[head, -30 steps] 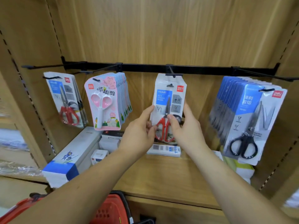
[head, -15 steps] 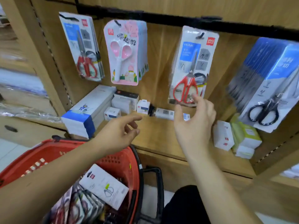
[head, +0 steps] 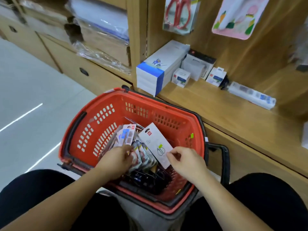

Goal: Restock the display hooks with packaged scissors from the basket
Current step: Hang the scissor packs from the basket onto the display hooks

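Note:
A red basket (head: pixel 133 112) stands in front of my knees with several packaged scissors stacked upright in it. My left hand (head: pixel 115 160) reaches into the stack, its fingers curled round a pack with red-handled scissors (head: pixel 138 155). My right hand (head: pixel 186 161) pinches the lower edge of a white pack (head: pixel 155 139) that leans against the stack. At the top of the view hang a red-handled scissors pack (head: pixel 179 14) and a pink pack (head: pixel 236 19); their hooks are out of frame.
The wooden shelf (head: pixel 233 117) runs just right of the basket. It carries a long white and blue box (head: pixel 160 69), small white boxes (head: pixel 180 77) and a flat pack (head: pixel 251 95). The pale floor (head: pixel 33 97) lies to the left.
My view dropped from the hooks to the basket. Both hands left the hung red-handled pack, came down into the basket and took hold of packs there.

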The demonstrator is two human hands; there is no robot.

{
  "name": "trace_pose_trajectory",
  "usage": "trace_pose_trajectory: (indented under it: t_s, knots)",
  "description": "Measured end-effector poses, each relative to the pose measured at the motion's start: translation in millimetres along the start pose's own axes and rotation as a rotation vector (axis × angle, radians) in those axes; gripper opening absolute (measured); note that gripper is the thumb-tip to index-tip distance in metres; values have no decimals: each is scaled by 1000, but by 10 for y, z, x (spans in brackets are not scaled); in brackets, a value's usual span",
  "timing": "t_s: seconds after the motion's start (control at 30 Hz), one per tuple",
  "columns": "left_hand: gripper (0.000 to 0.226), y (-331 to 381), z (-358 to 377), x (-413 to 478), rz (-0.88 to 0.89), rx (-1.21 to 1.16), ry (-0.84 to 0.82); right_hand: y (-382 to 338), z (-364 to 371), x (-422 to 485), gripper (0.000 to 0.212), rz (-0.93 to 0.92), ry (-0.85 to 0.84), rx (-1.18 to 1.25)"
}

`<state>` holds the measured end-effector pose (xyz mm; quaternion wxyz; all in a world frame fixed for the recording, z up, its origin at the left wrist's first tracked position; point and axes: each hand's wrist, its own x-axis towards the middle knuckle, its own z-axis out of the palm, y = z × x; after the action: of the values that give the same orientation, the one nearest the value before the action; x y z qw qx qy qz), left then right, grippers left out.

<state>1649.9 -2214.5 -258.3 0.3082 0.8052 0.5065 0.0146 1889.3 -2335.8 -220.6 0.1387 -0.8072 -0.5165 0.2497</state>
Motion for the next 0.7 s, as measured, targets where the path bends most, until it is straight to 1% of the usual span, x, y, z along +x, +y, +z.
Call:
trace_pose_trajectory:
  t_s: [0.07, 0.1, 0.2, 0.27, 0.33, 0.37, 0.43, 0.47, 0.5, 0.57, 0.63, 0.7]
  knots:
    - [34, -48, 58, -82, -63, -8, 22, 41, 67, 33, 28, 14, -36, -105]
    - [37, -27, 84, -112, -62, -16, 19, 42, 87, 71, 29, 19, -60, -159]
    - [46, 34, 128, -107, 7, 51, -104, 0, 138, 345, 36, 67, -195, -246]
    - [58, 16, 87, 14, -22, -23, -191, -48, 254, 591, 34, 72, -287, -168]
    - [64, -57, -10, 248, -87, -124, -182, -125, 424, 823, 30, 43, -310, -27]
    - [62, -107, -43, 381, -118, -155, -145, -170, 523, 911, 29, 43, -317, 50]
    - [49, -238, -39, 614, -205, -191, -63, -247, 752, 1044, 27, 86, -354, 184]
    - [44, -305, -10, 714, -259, -178, -51, -268, 866, 1096, 26, 113, -377, 227]
    - [41, -369, 36, 794, -316, -162, -78, -287, 977, 1131, 26, 134, -391, 241]
    - [38, -511, 202, 927, -434, -153, -207, -318, 1179, 1170, 32, 178, -399, 268]
    - [38, -595, 348, 1018, -510, -199, -281, -334, 1300, 1189, 36, 242, -391, 316]
    - [48, -665, 497, 1077, -561, -215, -313, -340, 1391, 1228, 43, 289, -351, 357]
